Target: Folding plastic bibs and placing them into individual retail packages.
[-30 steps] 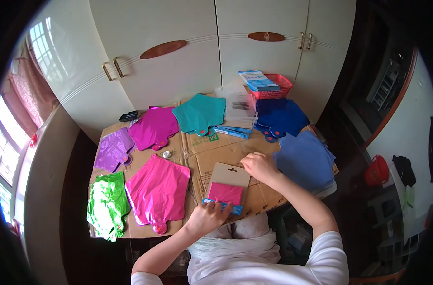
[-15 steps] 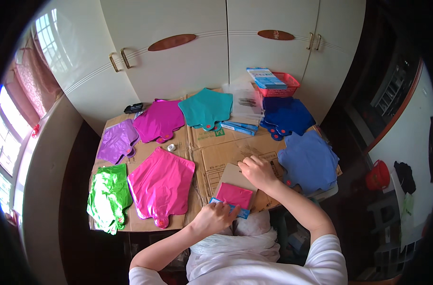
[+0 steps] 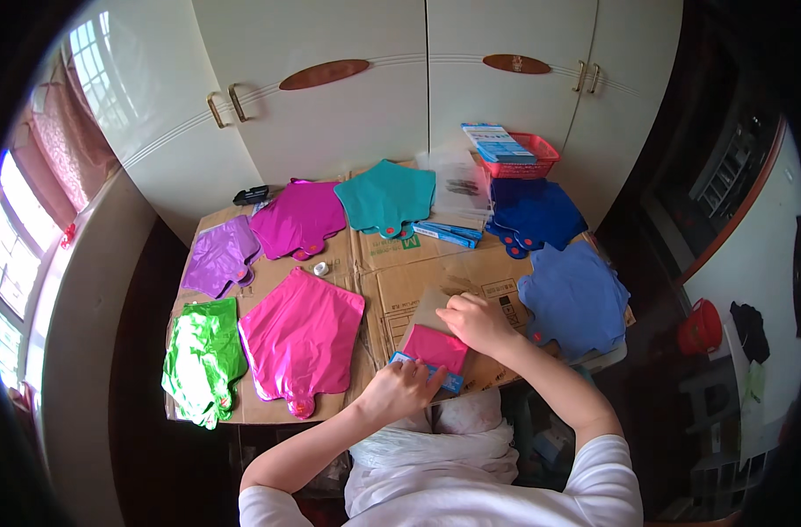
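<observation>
Room with white cupboard doors [image 3: 347, 114] behind, window at left; low surface [image 3: 435, 272] covered with flattened cardboard.

Left hand [image 3: 402, 389] fingers curled, pinching the near end of a small packet [image 3: 431, 351], pink inside, blue strip at its near edge. Right hand [image 3: 477, 321] closed on the packet's far end, fingers bent over the clear top part. Packet lies at the near edge of the surface, centre, between the two hands, touching the cardboard.

Outward, foil balloons lie flat, 7 counted: 1 large pink balloon [image 3: 302, 338] just left of the packet; 1 green balloon [image 3: 202, 360], crumpled, at near left corner; 1 purple balloon [image 3: 220, 256] further back left; 1 magenta balloon [image 3: 299, 217] beside it; 1 teal balloon [image 3: 387, 198] at back centre; 1 dark blue balloon [image 3: 532, 213] at back right; 1 lighter blue balloon [image 3: 576, 299] at right, just beside the right forearm.

Stack of clear packets [image 3: 460, 184] between teal and dark blue, count cannot tell. Blue flat packs [image 3: 444, 234] under its near edge, 2 or so, unclear. 1 red basket [image 3: 525, 161] at back right with 1 blue pack [image 3: 497, 140] on top. 1 small black object [image 3: 251, 195] at back left. 1 small silver thing [image 3: 320, 269] near the magenta balloon. 1 red bucket [image 3: 701, 328] on floor, far right.
</observation>
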Tool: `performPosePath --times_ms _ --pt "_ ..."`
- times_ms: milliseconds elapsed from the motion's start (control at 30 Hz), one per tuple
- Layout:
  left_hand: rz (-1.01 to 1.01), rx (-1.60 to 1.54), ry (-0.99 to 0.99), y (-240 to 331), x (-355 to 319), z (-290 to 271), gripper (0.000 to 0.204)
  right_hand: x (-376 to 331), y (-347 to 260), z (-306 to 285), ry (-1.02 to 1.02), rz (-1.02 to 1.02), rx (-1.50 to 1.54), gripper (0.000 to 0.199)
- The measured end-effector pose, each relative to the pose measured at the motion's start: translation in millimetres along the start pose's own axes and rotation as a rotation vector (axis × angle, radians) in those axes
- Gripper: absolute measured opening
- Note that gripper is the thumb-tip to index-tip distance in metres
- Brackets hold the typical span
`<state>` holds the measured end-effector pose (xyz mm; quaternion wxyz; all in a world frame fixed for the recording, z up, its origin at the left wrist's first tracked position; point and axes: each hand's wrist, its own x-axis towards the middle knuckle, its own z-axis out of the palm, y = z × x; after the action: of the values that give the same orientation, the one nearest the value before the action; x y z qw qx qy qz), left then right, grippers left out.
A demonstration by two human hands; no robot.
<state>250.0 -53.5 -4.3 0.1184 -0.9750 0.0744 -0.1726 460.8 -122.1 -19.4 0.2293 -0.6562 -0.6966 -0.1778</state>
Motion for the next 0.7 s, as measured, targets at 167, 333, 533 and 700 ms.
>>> performPosePath --times_ms 167,333,533,700 --pt "0.006 -0.015 0.014 -5 11 6 0.032 0 -9 -1 0.021 -0.108 -0.107 0.006" --pt "-0.002 -0.037 0.008 -9 22 11 0.028 2 -8 0 0.116 -0.127 -0.152 0.005" --pt "0.009 -0.027 0.012 -9 27 13 0.022 1 -5 -1 0.066 -0.005 -0.143 0.003" --pt "0.023 0.009 0.059 -10 29 13 0.017 20 -10 8 0.114 -0.039 -0.129 0.004"
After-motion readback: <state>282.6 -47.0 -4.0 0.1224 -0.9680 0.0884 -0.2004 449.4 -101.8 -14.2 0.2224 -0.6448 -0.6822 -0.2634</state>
